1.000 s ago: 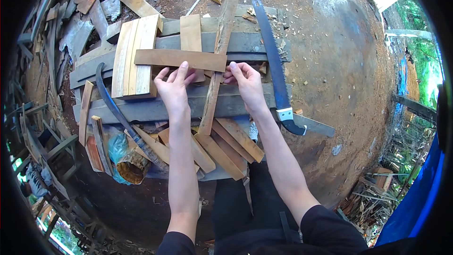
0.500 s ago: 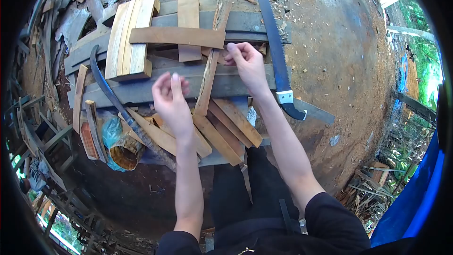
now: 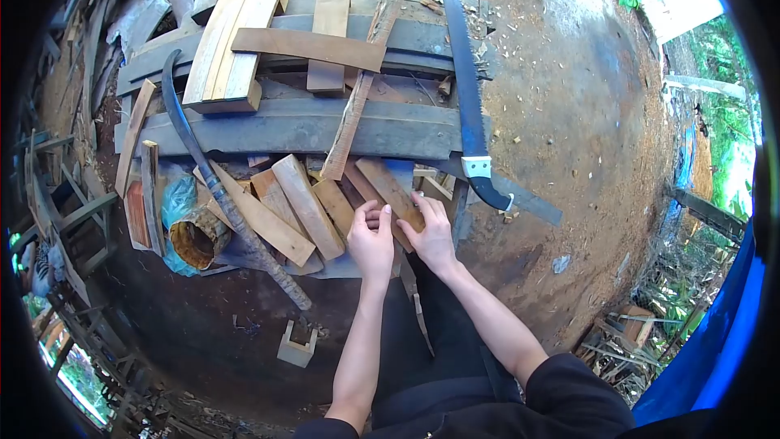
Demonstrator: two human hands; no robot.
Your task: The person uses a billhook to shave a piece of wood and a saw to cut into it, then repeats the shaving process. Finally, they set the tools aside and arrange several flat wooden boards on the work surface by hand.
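My right hand (image 3: 432, 237) reaches over the near end of a brown wooden block (image 3: 382, 181); its thumb lies on one side and its fingers on the other. To the left is my left hand (image 3: 372, 245), fingers loosely bent and thumb raised apart from them, nothing showing between them. It overlaps the lower ends of neighbouring blocks. A pale wooden block (image 3: 309, 205) and a tan flat piece (image 3: 264, 223) lean in the same row, left of my hands. Behind them a rough wooden strip (image 3: 357, 118) lies across the dark planks (image 3: 268, 128).
A handsaw (image 3: 467, 73) lies at the right end of the planks. Left is a long curved blade (image 3: 180, 106) with a wooden handle, beside a hollow log piece (image 3: 195, 242) and a teal plastic bag (image 3: 178, 203). A brown slat (image 3: 309, 46) rests across pale stacked boards (image 3: 231, 45).
Both hands have come down and back from above the planks to the leaning blocks, the left also shifting right. The view has shifted, showing a small notched wooden piece on the ground.
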